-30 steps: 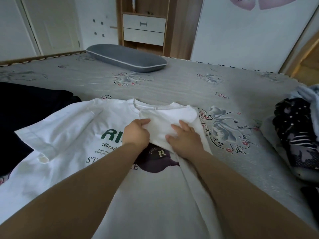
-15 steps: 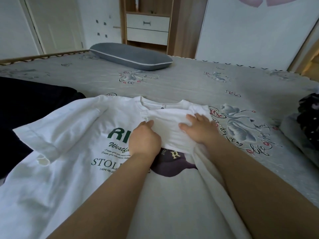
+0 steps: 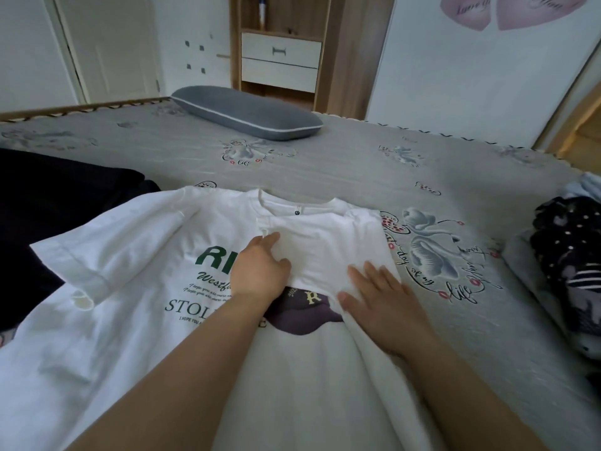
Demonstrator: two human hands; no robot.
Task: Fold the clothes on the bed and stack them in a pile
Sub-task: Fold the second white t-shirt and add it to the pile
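A white T-shirt [image 3: 130,288] with green lettering and a dark purple print lies face up on the grey bed [image 3: 357,170], collar away from me. Its right sleeve and side are folded inward over the chest. My left hand [image 3: 257,271] rests on the inner edge of that folded part, fingers fairly straight, thumb against the cloth. My right hand [image 3: 380,301] lies flat on the folded part's lower right edge, fingers spread. The left sleeve is spread out to the left.
A dark garment [image 3: 48,203] lies at the left, partly under the shirt. A heap of dark dotted and striped clothes [image 3: 572,255] sits at the right edge. A grey pillow [image 3: 247,113] lies at the far side of the bed.
My right hand has slid down and toward me along the folded part, from near the shoulder to its lower edge. My left hand has barely shifted. The view moved slightly.
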